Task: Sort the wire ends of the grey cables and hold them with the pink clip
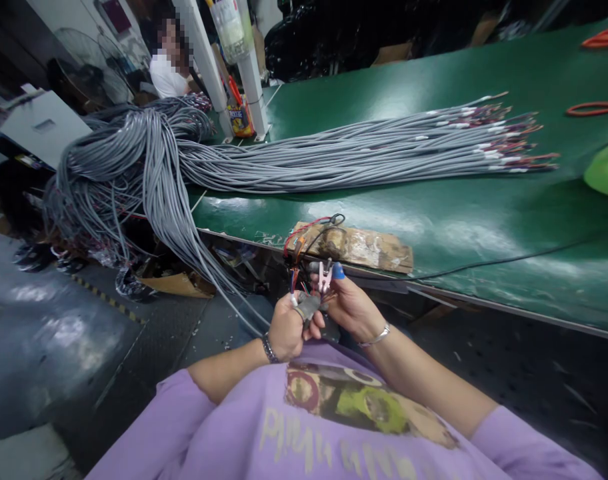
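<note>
My left hand [287, 328] is closed round the end of a grey cable [309, 305], whose short coloured wires stick up just below the table edge. My right hand [351, 305], with a blue cap on one fingertip, pinches a small pinkish clip [325, 275] against those wire ends. Both hands meet close in front of my chest. Red and black test leads [309, 230] run up from the clip area to a worn cardboard pad [357, 245] on the table edge.
A thick bundle of grey cables [354, 152] lies across the green table [484, 220] and hangs off its left end to the floor. A green object [607, 170] and orange loops [595, 107] sit at right. Another person [167, 67] is at the far left.
</note>
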Demonstrator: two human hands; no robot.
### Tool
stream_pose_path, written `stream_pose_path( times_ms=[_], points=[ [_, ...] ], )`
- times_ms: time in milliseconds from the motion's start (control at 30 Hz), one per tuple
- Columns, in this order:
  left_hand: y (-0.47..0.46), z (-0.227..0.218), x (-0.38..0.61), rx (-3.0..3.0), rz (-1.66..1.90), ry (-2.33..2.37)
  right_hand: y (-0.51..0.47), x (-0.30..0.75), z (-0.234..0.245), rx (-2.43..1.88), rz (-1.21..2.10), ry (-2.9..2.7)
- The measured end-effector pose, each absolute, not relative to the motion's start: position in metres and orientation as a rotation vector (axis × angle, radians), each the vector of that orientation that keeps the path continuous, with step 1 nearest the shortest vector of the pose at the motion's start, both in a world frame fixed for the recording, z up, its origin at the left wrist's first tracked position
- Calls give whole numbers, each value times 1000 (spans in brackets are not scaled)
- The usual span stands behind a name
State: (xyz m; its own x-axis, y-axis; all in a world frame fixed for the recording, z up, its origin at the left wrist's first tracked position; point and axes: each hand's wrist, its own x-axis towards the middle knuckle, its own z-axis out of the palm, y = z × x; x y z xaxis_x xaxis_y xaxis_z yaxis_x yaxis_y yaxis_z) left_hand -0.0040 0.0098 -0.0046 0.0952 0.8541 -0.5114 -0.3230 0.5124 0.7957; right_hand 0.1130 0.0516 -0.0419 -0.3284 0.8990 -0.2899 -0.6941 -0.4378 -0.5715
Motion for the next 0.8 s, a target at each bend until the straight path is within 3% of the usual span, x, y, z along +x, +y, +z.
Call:
stream_pose_path(
  times_ms=[800],
  points=[
    [2,-2,-13,686,1033,1178,45,122,-32,-685,1946,-544]
  ],
)
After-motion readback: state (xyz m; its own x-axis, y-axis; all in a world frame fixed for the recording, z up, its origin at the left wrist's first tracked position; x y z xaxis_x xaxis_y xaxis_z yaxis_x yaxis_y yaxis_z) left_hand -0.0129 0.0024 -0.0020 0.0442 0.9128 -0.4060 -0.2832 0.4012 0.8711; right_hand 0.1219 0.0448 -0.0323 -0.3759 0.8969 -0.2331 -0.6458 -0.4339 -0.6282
